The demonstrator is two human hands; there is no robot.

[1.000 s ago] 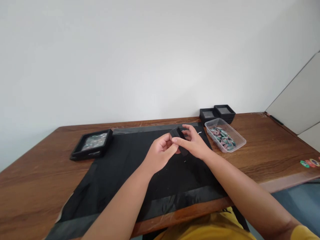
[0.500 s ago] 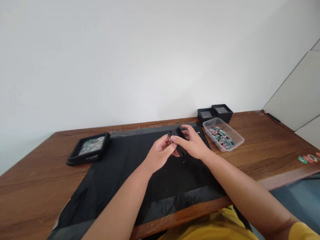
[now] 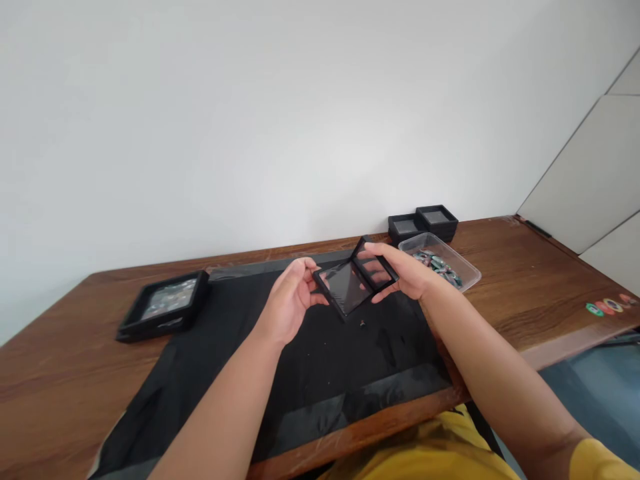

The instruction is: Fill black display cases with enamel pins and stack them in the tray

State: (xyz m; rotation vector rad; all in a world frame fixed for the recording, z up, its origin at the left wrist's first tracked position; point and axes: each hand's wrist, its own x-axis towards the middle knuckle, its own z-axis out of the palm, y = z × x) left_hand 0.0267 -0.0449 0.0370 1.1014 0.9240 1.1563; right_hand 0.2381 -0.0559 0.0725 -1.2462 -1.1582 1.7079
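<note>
I hold a small black display box open above the black cloth mat. Its two framed halves with clear film are spread apart like a book. My left hand grips the left half at its edge with curled fingers. My right hand holds the right half, and its fingers show through the clear film. A tiny dark speck lies on the mat just below the box.
A clear plastic tub of small green and pink stones stands right of my hands. Two closed black boxes sit behind it by the wall. A larger black tray holding stones rests at the mat's left. Coloured stickers mark the table's right edge.
The black box was closed and pinched between both hands; now it is swung open into two halves, raised a little. The view has shifted slightly.
</note>
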